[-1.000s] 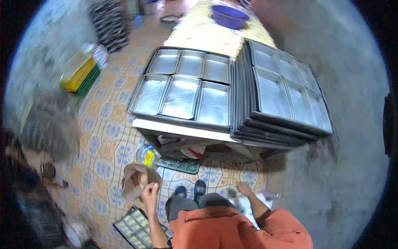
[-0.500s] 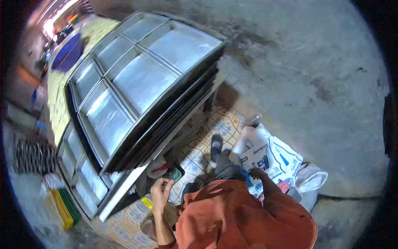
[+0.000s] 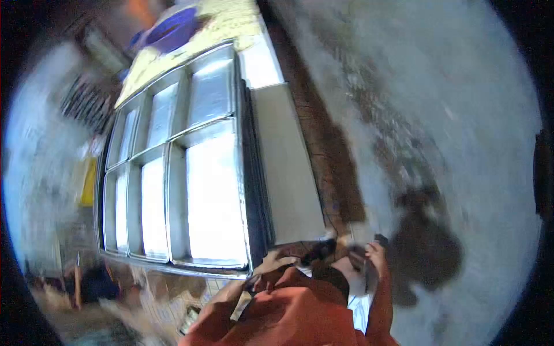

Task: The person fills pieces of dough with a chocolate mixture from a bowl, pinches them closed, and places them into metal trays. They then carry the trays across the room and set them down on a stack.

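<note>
A stack of shiny metal trays [image 3: 168, 199] with divided compartments stands on the table in front of me. My left hand [image 3: 277, 262] is just beside the near right corner of the stack, its fingers blurred and partly hidden by my orange-red shirt. My right hand [image 3: 375, 255] is raised at my right side with bent, closed fingers. A small dark object [image 3: 380, 238] shows at its fingertips, too blurred to name.
A pale table edge [image 3: 288, 167] runs along the right side of the stack. A purple basin [image 3: 172, 30] stands on a yellowish surface [image 3: 231, 20] at the back. Grey floor [image 3: 461, 115] with my shadow lies to the right. A white bag [image 3: 360, 311] shows low beside my right arm.
My view has turned, so the tray stack stands upright before me. My right hand has come up from the white printed bag. The phone-like object seen in my left hand no longer shows.
</note>
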### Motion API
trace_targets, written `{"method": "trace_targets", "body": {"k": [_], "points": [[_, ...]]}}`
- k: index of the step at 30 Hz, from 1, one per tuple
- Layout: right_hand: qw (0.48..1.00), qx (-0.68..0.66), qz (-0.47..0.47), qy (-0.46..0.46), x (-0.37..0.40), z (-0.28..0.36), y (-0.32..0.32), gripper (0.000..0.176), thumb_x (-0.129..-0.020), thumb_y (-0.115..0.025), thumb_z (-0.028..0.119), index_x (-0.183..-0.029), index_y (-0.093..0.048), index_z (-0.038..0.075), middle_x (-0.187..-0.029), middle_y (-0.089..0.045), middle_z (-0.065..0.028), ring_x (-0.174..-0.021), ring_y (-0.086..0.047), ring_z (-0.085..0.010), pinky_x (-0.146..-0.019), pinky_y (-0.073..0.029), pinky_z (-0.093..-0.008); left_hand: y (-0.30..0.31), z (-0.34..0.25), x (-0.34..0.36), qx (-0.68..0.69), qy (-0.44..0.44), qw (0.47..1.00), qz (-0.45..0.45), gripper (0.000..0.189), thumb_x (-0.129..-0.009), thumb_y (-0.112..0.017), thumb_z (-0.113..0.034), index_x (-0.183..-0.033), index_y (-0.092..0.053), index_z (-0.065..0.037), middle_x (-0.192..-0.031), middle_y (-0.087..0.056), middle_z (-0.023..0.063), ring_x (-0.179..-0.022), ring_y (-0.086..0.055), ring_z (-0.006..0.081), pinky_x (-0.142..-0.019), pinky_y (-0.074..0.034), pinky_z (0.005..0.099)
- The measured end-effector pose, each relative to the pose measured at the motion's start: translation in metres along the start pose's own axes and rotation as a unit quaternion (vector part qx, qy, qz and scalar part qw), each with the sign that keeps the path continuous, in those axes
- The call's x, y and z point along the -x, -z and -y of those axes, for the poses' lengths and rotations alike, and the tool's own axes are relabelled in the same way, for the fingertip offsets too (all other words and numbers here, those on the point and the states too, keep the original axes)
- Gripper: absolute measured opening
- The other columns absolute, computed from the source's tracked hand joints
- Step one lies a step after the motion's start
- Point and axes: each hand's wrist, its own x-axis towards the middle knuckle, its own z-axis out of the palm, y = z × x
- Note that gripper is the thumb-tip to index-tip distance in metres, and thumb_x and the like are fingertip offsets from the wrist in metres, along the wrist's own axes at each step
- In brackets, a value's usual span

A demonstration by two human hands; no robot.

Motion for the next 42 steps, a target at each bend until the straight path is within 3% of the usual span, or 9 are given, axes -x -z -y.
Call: {"method": "trace_targets", "body": {"k": [1,4,8,10,16,20,25,36,42], "points": [[0.991,-0.103,0.067,-0.05,-0.028,0.057,0.044,0.017,-0.093,-0.059,0.018,-0.102,-0.067,0.006,-0.086,-0.064,-0.0022,-0.069,-0.061,-0.011,-0.058,-0.046,-0.0261,-0.005,-0.024,0.0,0.014,0.104,0.994,0.021,0.084,-0.086,-0.05,-0.072,-0.139,-0.048,-0.006,-0.135,-0.053,0.0234,-0.121,-0.055,0.0359,-0.103,-0.043,0.0424],[0.985,-0.087,0.15,0.011,-0.128,0.163,0.111,0.023,-0.096,-0.058,0.022,-0.107,-0.062,0.003,-0.081,-0.058,0.0019,-0.069,-0.054,-0.0084,-0.058,-0.042,-0.0256,-0.004,-0.077,0.009,0.078,0.141,0.986,0.026,0.092,-0.084,-0.05,-0.074,-0.14,-0.045,-0.001,-0.14,-0.048,0.0243,-0.13,-0.047,0.0347,-0.109,-0.037,0.0422],[0.983,-0.019,0.17,0.072,-0.243,0.278,0.132,0.034,-0.095,-0.058,0.025,-0.117,-0.06,0.0,-0.098,-0.065,-0.008,-0.089,-0.061,-0.0165,-0.08,-0.048,-0.0318,-0.026,-0.038,-0.004,0.05,0.267,0.961,0.054,0.09,-0.086,-0.053,-0.069,-0.141,-0.043,0.002,-0.145,-0.041,0.0245,-0.134,-0.042,0.0339,-0.112,-0.032,0.0411],[0.98,-0.047,0.169,0.092,-0.285,0.309,0.129,0.034,-0.096,-0.059,0.028,-0.115,-0.061,0.0,-0.087,-0.06,-0.0018,-0.078,-0.057,-0.011,-0.071,-0.045,-0.0265,-0.035,-0.031,0.01,0.127,0.294,0.947,-0.011,0.087,-0.086,-0.055,-0.067,-0.139,-0.045,0.001,-0.142,-0.045,0.0231,-0.131,-0.045,0.0321,-0.11,-0.034,0.0397],[0.972,0.049,0.154,0.169,-0.395,0.265,0.104,0.028,-0.095,-0.058,0.024,-0.11,-0.062,0.001,-0.093,-0.064,-0.0036,-0.082,-0.059,-0.0121,-0.072,-0.047,-0.0278,-0.055,-0.046,-0.012,0.312,0.29,0.876,-0.226,0.079,-0.086,-0.061,-0.061,-0.134,-0.052,0.001,-0.134,-0.055,0.0187,-0.122,-0.053,0.027,-0.105,-0.038,0.0353],[0.945,-0.066,0.31,-0.078,-0.364,0.261,0.077,0.026,-0.096,-0.06,0.027,-0.111,-0.062,0.006,-0.099,-0.067,-0.0023,-0.086,-0.064,-0.0128,-0.074,-0.05,-0.0261,-0.052,-0.073,-0.014,0.361,0.277,0.835,-0.31,0.073,-0.086,-0.062,-0.056,-0.132,-0.055,0.0,-0.13,-0.059,0.017,-0.119,-0.056,0.0253,-0.103,-0.041,0.0339],[0.914,-0.065,0.369,-0.152,-0.383,0.311,0.064,0.033,-0.096,-0.059,0.03,-0.118,-0.061,0.005,-0.102,-0.067,-0.0036,-0.088,-0.066,-0.0146,-0.074,-0.052,-0.0278,-0.038,-0.11,-0.006,0.389,0.284,0.804,-0.348,0.063,-0.087,-0.061,-0.047,-0.128,-0.057,0.0,-0.128,-0.06,0.0165,-0.117,-0.057,0.0255,-0.102,-0.042,0.0341],[0.922,-0.082,0.294,0.238,-0.572,0.562,-0.049,0.026,-0.097,-0.059,0.021,-0.113,-0.062,0.001,-0.096,-0.068,-0.0054,-0.081,-0.064,-0.0106,-0.071,-0.05,-0.0241,0.04,-0.204,-0.03,0.426,0.34,0.734,-0.406,0.042,-0.089,-0.057,-0.027,-0.121,-0.062,0.0,-0.125,-0.061,0.0154,-0.114,-0.058,0.0258,-0.099,-0.045,0.0344],[0.902,-0.041,0.273,0.333,-0.647,0.668,-0.088,0.027,-0.097,-0.059,0.023,-0.108,-0.066,0.0,-0.09,-0.069,-0.0073,-0.082,-0.066,-0.0141,-0.073,-0.051,-0.0286,0.118,-0.269,-0.078,0.433,0.365,0.709,-0.42,0.033,-0.09,-0.054,-0.017,-0.117,-0.064,-0.001,-0.123,-0.062,0.0147,-0.113,-0.059,0.026,-0.098,-0.046,0.0346]]}}
